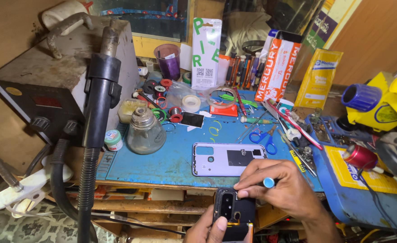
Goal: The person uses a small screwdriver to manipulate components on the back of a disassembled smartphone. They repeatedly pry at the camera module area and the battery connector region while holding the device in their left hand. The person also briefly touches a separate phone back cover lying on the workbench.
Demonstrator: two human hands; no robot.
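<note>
My left hand (207, 227) grips a dark opened phone body (234, 213) from below at the front edge of the bench, thumb on its lower face. Closed around a small tool with a blue cap (269, 182), my right hand (284, 191) rests its fingertips on the phone's upper edge near the camera cutout. Just beyond, a grey phone back cover (227, 159) lies inner side up on the blue work mat (171, 157).
A hot-air station (49, 81) with its black handle (100, 99) stands at the left, beside a glass bottle (145, 130). Blue scissors (263, 137), tweezers, tape rolls (190, 102), screwdrivers and packets crowd the back. A yellow and blue device (378, 103) sits right.
</note>
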